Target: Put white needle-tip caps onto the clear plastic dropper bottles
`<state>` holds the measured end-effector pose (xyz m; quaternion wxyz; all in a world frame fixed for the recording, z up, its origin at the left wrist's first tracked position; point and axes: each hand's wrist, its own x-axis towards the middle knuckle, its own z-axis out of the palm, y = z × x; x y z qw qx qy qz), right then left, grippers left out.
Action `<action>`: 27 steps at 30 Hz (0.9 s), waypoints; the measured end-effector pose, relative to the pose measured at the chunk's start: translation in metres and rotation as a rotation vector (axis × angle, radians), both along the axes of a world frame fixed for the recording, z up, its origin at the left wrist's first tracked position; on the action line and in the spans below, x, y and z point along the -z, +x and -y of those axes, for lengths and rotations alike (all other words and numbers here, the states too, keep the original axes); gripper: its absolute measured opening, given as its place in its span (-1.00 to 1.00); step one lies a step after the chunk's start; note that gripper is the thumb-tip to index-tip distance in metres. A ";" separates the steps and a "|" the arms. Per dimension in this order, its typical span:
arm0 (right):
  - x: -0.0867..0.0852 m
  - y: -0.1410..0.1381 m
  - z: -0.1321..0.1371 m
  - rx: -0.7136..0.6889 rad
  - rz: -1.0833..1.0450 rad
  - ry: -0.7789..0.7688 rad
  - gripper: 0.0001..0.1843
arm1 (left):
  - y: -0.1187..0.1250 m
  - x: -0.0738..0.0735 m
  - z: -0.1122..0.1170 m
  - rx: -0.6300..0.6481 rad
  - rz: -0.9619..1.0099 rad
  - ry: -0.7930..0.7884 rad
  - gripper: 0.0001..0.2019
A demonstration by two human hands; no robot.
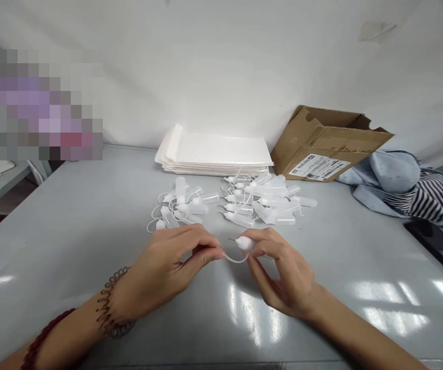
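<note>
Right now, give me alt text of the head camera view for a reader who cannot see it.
Two bare hands hold a small white needle-tip nozzle over a grey table, the right hand gripping it and the left hand pinching its thin looped tether. Beyond them lie a heap of translucent needle-tip bottles, a stack of white pouches and a cardboard box.

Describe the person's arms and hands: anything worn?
Both arms are bare, with no sleeves or gloves. The left hand has a dark coiled spiral bracelet at the wrist and a dark red beaded bracelet farther up the forearm. The right hand and its forearm show no jewellery or markings.
</note>
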<state>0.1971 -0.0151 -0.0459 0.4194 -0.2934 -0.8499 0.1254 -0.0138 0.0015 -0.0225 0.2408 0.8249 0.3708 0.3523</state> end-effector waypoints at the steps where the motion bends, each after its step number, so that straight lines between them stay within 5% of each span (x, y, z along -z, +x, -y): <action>1: 0.000 0.000 0.000 -0.022 0.004 -0.005 -0.65 | 0.000 0.001 0.000 0.015 0.005 0.000 -0.95; 27: 0.000 -0.001 0.002 -0.021 0.077 -0.002 -0.58 | 0.001 0.004 0.001 0.036 -0.027 0.022 -0.91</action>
